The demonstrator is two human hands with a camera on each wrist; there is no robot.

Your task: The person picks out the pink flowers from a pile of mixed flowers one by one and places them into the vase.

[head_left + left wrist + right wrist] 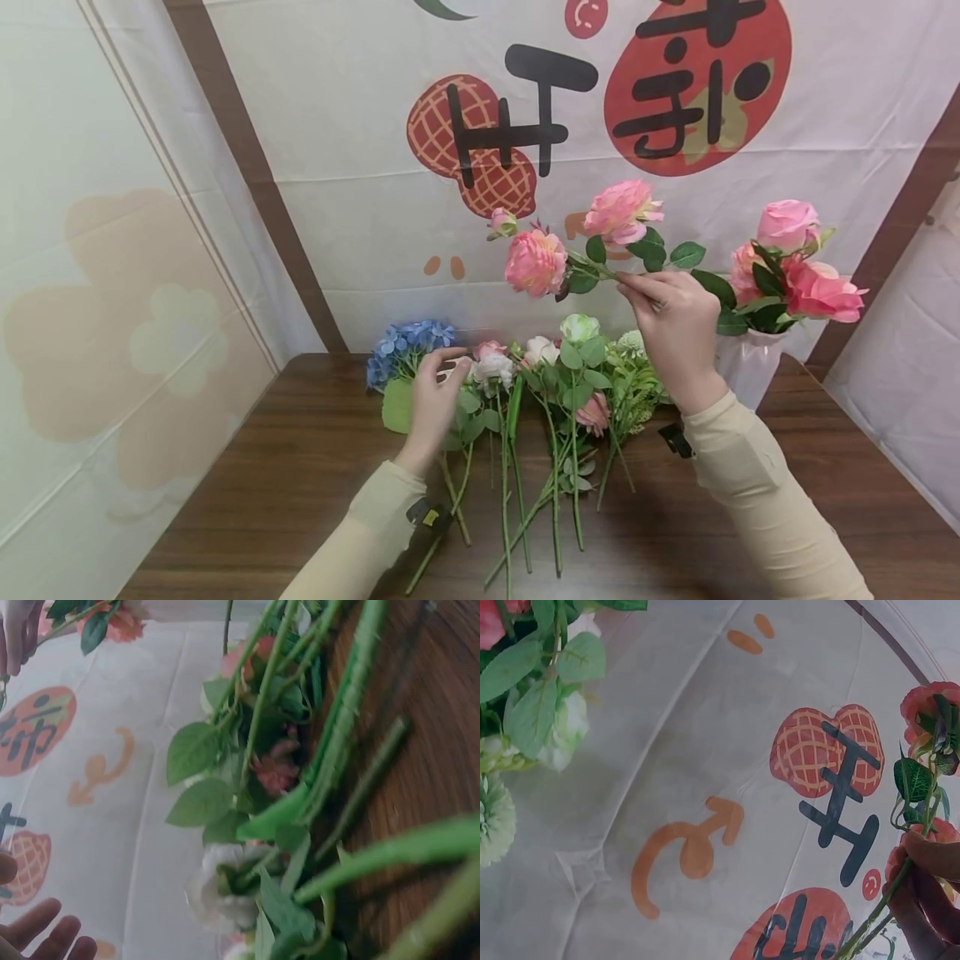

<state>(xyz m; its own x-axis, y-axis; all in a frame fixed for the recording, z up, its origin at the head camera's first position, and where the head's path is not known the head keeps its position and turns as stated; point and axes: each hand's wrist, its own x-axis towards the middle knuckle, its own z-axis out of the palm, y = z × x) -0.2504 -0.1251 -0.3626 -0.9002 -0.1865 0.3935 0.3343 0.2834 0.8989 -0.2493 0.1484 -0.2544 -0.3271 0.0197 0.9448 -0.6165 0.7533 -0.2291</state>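
sleeve [780, 500]; right hand [678, 333] pinches flowers [536, 263] midair

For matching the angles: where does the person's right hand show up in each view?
Head: the right hand is right of centre, pinching the stem of a pink flower spray.
Left wrist: the right hand is in the upper-left corner, cut off.
Right wrist: the right hand is at the lower-right edge, cut off.
Shared landmark: the red peanut-shaped drawing on the backdrop.
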